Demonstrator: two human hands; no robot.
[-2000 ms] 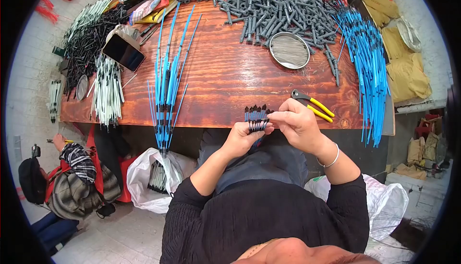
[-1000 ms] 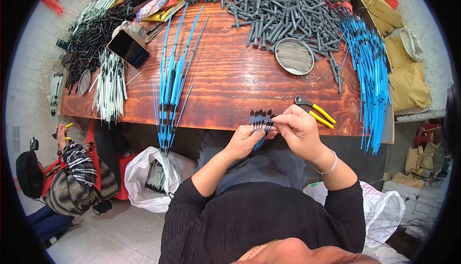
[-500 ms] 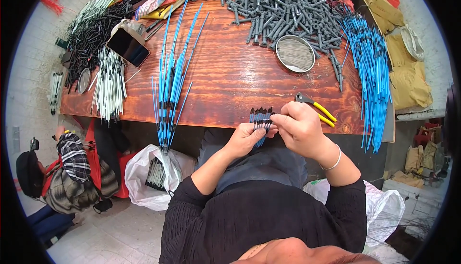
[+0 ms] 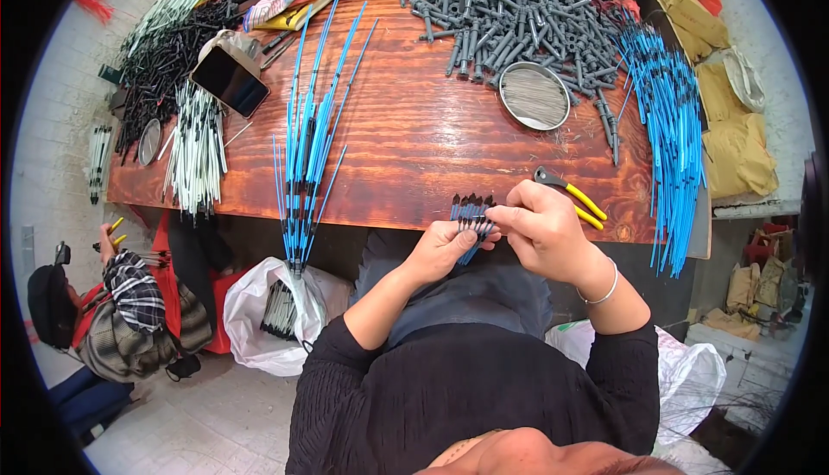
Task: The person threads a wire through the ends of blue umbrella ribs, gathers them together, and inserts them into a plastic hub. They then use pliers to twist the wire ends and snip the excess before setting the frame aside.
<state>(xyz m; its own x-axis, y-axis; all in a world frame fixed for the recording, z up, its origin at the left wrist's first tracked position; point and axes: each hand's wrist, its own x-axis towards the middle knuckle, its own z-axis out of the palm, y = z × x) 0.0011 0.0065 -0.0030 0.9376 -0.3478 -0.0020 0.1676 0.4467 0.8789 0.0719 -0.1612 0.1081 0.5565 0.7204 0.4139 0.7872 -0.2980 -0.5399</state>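
The left hand (image 4: 439,249) still has its fingers tight round blue, black-tipped sticks (image 4: 469,209), near the tabletop (image 4: 414,147). The right hand (image 4: 546,231) still pinches beside them, on what I can't tell. Little changes; the work goes on.

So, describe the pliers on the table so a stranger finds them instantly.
Find the wooden table. Near its front edge, beside the wearer's right hand, lie the pliers. Unlike the blue sticks to their right, they have two yellow handles.

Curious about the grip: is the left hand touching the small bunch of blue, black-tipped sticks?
Touching: in the head view, the left hand wraps around the sticks.
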